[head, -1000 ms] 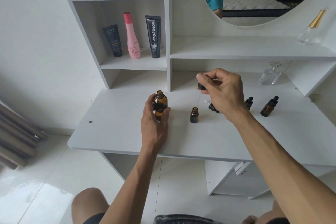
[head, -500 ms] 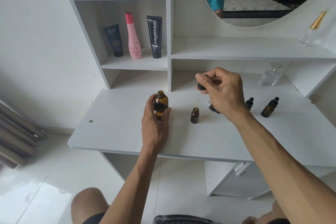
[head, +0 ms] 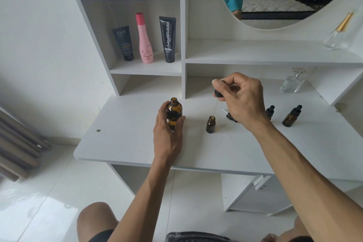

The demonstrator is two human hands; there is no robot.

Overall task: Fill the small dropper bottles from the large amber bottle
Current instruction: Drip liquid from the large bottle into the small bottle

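Observation:
The large amber bottle (head: 175,111) stands uncapped on the white desk (head: 127,143), with my left hand (head: 168,133) wrapped around its body. My right hand (head: 240,100) pinches the black bulb of a dropper (head: 218,94), whose thin glass tube hangs above an open small amber bottle (head: 211,124). A loose black dropper cap (head: 230,116) lies just under that hand. Two capped small dropper bottles (head: 270,111) (head: 291,116) stand to the right, one partly hidden by my wrist.
Three cosmetic containers (head: 145,39) stand on the left shelf. A clear glass perfume bottle (head: 292,83) sits at the desk's back right, another with a gold cap (head: 336,35) on the upper shelf. A round mirror hangs above. My knee shows below the desk edge.
My right hand has lifted the dropper slightly above the small open bottle. My left hand stays on the large bottle.

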